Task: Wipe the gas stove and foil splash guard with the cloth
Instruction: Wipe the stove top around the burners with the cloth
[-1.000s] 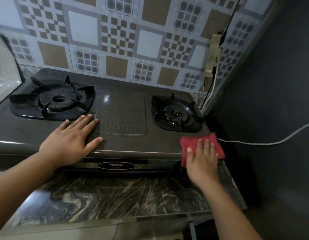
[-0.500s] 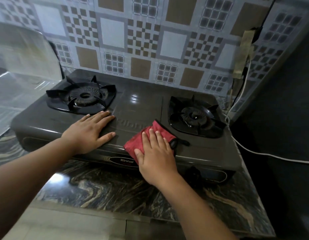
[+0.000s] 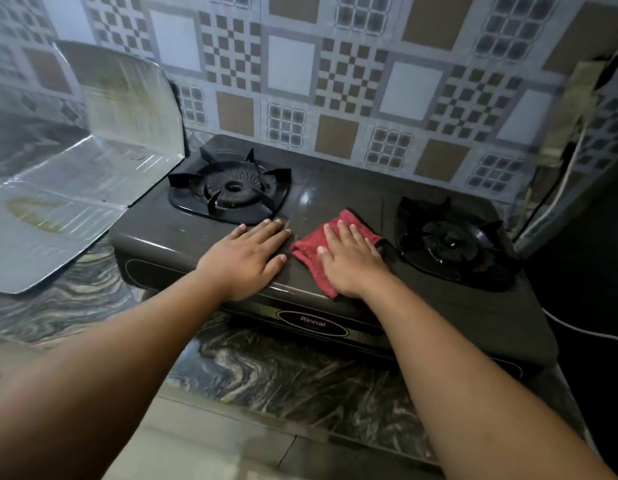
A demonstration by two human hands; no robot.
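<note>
A dark two-burner gas stove (image 3: 338, 199) stands on a marbled counter against a patterned wall. A red cloth (image 3: 309, 251) lies on its top panel between the burners. My right hand (image 3: 352, 261) presses flat on the cloth with straight fingers. Just to its left, my left hand (image 3: 247, 256) rests flat on the stove top, fingers together. The foil splash guard (image 3: 75, 199) stands folded at the stove's left end, one panel upright and the others lying on the counter, with yellowish stains.
The left burner (image 3: 231, 188) and right burner (image 3: 449, 240) carry black pan supports. A white cable (image 3: 577, 332) runs along the dark right side. The marbled counter (image 3: 283, 368) stretches in front of the stove.
My right hand has slid the cloth from the stove's front right corner leftward to the middle panel, close to my left hand. The view has swung left, bringing the foil guard into sight.
</note>
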